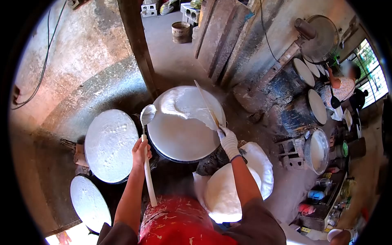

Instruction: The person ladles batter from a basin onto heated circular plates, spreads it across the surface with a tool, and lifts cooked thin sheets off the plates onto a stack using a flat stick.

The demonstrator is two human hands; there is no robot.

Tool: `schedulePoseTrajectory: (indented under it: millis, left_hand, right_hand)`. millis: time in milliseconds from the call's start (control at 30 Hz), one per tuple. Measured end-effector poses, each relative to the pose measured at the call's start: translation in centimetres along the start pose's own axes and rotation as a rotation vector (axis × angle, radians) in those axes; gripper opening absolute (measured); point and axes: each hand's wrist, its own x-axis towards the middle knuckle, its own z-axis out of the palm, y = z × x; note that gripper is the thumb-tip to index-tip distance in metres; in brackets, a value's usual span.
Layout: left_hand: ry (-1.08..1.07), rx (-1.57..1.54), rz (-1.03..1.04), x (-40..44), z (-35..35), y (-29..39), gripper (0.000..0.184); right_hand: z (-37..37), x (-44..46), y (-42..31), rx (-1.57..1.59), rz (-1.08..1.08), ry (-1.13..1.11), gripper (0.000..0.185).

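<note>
My bare left hand [141, 152] is wrapped round the long pale handle of a ladle [148, 114], whose bowl hangs over the left edge of a round griddle [179, 143]. My right hand [229, 143], in a white knit glove, grips a long thin flat stick [207, 102] that slants across the griddle's right side. A thin white sheet [177, 105] lies on the far half of the griddle, with an uneven front edge and a thicker, brighter patch at the left. Beneath my right forearm, large round white sheets [224, 194] lie piled.
Two more round white-topped pans [112, 145] [90, 204] stand at the left. A red, white-smeared container [175, 220] is close in front of me. At right are a metal basin [317, 151], drum-like stoves [300, 108], a fan [320, 38] and another person [341, 87].
</note>
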Motion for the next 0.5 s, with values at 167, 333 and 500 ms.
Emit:
schedulePoseTrajectory:
  millis: [167,333,500]
  left_hand:
    - [0.025,0.002,0.017,-0.7,-0.2,-0.2,0.023]
    - [0.005,-0.035,0.025,-1.3,-1.2,-0.4,0.023]
    - [0.019,-0.027,0.037,-2.1,-1.7,0.0,0.023]
  right_hand:
    - [2.6,-0.8,-1.8,0.015,-0.185,-0.259,0.032]
    - [0.7,-2.8,-1.7,-0.057,-0.238,-0.229,0.031]
    - [-0.8,5.1,-0.6,0.02,-0.162,-0.02,0.025]
